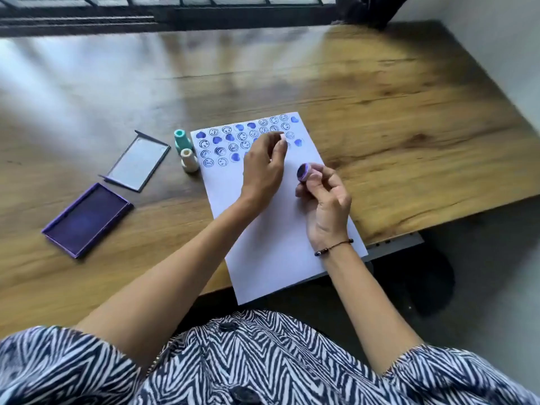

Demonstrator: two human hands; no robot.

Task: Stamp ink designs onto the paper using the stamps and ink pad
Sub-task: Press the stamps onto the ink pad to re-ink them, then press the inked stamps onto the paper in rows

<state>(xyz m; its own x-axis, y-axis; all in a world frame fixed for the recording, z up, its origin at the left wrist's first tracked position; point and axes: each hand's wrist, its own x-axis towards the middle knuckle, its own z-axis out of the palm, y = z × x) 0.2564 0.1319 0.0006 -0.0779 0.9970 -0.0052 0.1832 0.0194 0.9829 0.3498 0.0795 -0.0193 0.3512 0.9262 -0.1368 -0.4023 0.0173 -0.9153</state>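
Observation:
A white sheet of paper [271,229] lies on the wooden table, its upper part covered with several blue smiley and heart prints. My right hand [325,204] holds a small purple stamp [304,172] above the paper, its inked face tilted up toward me. My left hand [264,168] hovers over the printed rows, fingers loosely curled and holding nothing. A teal stamp [181,140] and a cream stamp [189,160] stand upright by the paper's left edge. The open purple ink pad [87,219] sits at the left, its lid [137,165] beside it.
The wooden table [380,118] ends at the right, where the paper's lower corner overhangs the near edge. A dark window frame [175,16] runs along the back. My patterned clothing [233,363] fills the bottom of the view.

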